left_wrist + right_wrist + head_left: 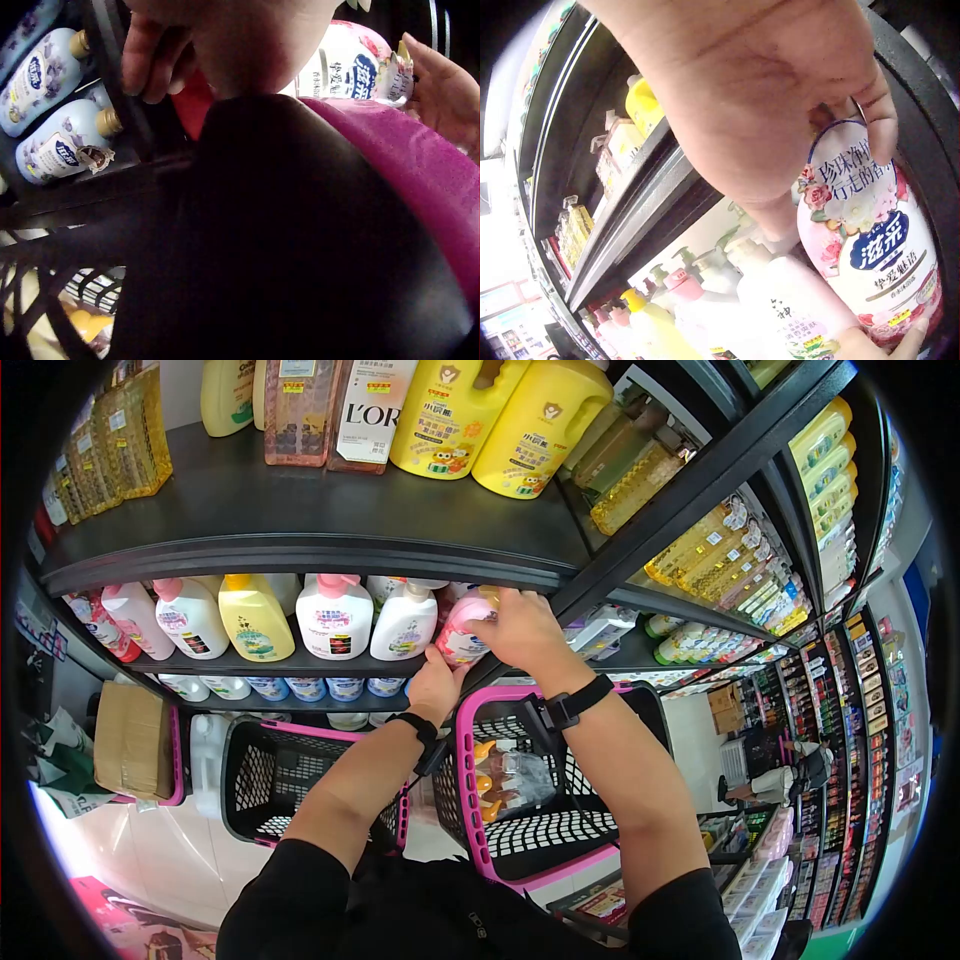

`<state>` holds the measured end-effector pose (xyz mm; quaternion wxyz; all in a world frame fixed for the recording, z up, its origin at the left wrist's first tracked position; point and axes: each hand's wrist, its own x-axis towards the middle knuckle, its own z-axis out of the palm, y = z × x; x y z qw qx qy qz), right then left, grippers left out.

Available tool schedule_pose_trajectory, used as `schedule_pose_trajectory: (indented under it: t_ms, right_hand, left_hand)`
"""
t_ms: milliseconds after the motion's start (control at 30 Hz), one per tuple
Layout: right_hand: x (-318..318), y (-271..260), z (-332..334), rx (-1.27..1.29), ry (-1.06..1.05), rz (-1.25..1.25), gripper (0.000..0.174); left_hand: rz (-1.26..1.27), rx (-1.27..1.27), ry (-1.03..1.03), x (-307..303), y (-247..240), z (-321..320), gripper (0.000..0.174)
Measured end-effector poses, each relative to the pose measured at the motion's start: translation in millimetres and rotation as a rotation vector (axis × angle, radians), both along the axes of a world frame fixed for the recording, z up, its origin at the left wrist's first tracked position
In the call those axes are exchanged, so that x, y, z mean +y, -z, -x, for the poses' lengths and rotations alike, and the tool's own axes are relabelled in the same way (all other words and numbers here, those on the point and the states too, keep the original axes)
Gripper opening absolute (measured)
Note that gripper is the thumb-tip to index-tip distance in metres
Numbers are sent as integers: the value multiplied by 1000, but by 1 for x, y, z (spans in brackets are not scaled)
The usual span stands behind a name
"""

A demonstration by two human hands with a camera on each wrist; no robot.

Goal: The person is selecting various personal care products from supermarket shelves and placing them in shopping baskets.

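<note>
A pink and white floral bottle (465,628) leans at the right end of the middle shelf, beside a white pump bottle (404,622). My right hand (525,632) grips its top; in the right wrist view, fingers curl round the neck of the bottle (877,255). My left hand (436,685) is at its lower end, and in the right wrist view its fingertips touch the bottle's base. In the left wrist view the left hand (232,45) partly hides the bottle (356,64).
A pink-rimmed basket (470,780) holding bagged bottles stands below, beside another black basket (232,780). Yellow jugs (545,430) stand on the upper shelf (330,510). A black shelf post (690,480) rises right of my hands. Another person (785,780) is in the aisle.
</note>
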<state>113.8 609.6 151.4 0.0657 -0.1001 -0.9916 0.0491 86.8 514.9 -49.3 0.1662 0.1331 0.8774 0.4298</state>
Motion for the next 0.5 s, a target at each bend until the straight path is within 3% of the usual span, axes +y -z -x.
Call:
schedule_pose_trajectory:
  t_ms: [500]
  right_hand:
    - [4, 15, 10, 33, 62, -15, 36]
  left_hand:
    - [-256, 76, -70, 5, 32, 8, 49]
